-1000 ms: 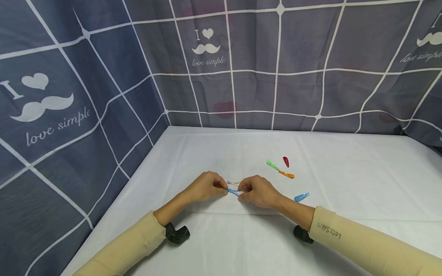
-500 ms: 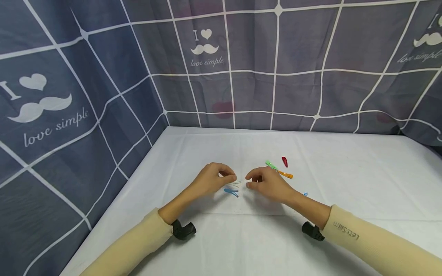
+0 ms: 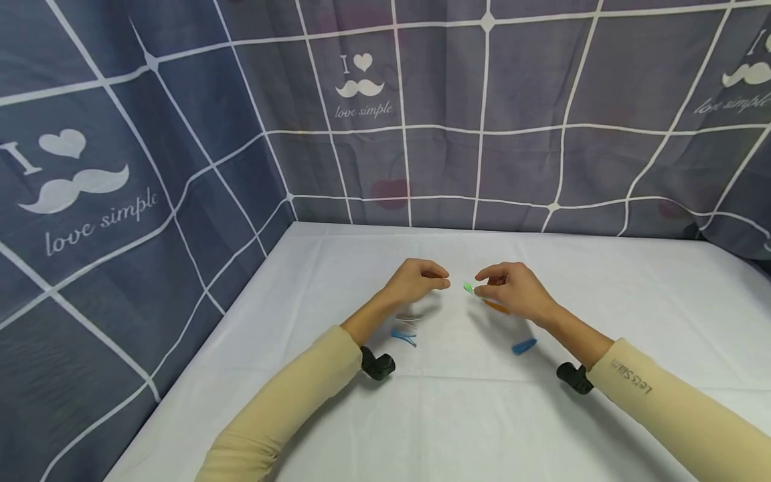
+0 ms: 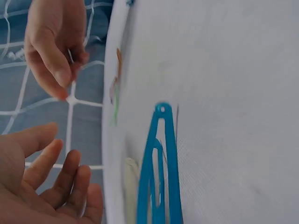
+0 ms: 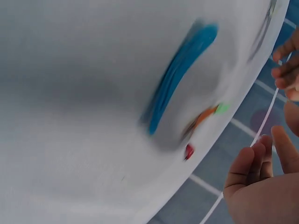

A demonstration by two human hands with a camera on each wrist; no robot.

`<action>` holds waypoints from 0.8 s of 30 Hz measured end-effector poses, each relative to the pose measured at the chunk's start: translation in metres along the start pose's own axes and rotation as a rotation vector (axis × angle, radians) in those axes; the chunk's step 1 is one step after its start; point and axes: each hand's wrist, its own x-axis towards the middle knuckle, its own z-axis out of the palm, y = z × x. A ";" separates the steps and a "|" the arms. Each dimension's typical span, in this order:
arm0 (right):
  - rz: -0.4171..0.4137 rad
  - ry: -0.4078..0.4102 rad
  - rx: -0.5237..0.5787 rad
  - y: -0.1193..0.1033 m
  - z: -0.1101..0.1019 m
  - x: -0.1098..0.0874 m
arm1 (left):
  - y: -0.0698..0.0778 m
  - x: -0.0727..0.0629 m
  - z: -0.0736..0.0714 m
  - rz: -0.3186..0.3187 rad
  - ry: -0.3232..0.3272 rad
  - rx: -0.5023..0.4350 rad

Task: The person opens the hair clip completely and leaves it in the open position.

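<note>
My left hand [image 3: 417, 281] hovers over the far middle of the cloth, fingers loosely bent and holding nothing. To its right, my right hand [image 3: 518, 289] hangs above the group of hair clips, also holding nothing. Just beyond the right fingertips in the head view is a green hair clip [image 3: 468, 288], end to end with an orange hair clip [image 3: 496, 306]. A red hair clip [image 5: 188, 151] shows in the right wrist view, hidden behind the hand in the head view. Nearer me lie an open blue hair clip [image 3: 403, 336] and a pale hair clip [image 3: 408, 318].
Another blue hair clip [image 3: 524, 346] lies apart, below the right forearm. White cloth [image 3: 458, 415] covers the table, and a grey checked curtain [image 3: 440, 161] hangs behind it and on the left.
My hands have let go of the open blue hair clip, which stays on the cloth beside the pale one. Both have moved away from me and to the right, toward the green and orange clips.
</note>
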 end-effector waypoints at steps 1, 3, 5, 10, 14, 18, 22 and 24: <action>0.010 0.004 -0.007 0.003 -0.002 0.002 | 0.000 0.005 0.002 -0.020 0.004 -0.009; 0.028 0.006 -0.012 0.008 -0.006 0.005 | -0.001 0.013 0.008 -0.041 0.017 -0.006; 0.042 0.002 -0.017 0.011 -0.006 0.008 | -0.002 0.019 0.014 -0.047 0.024 0.024; 0.072 -0.041 -0.016 0.020 -0.004 0.014 | -0.004 0.029 0.028 -0.052 0.023 0.152; 0.105 -0.087 -0.023 0.025 0.000 0.016 | -0.003 0.034 0.036 -0.064 0.021 0.212; 0.110 -0.086 -0.072 0.028 0.004 0.017 | 0.000 0.038 0.040 -0.065 0.012 0.263; 0.099 -0.069 -0.127 0.029 0.007 0.018 | 0.001 0.040 0.041 -0.067 -0.002 0.329; 0.100 -0.069 -0.151 0.029 0.008 0.019 | 0.001 0.041 0.042 -0.067 -0.008 0.358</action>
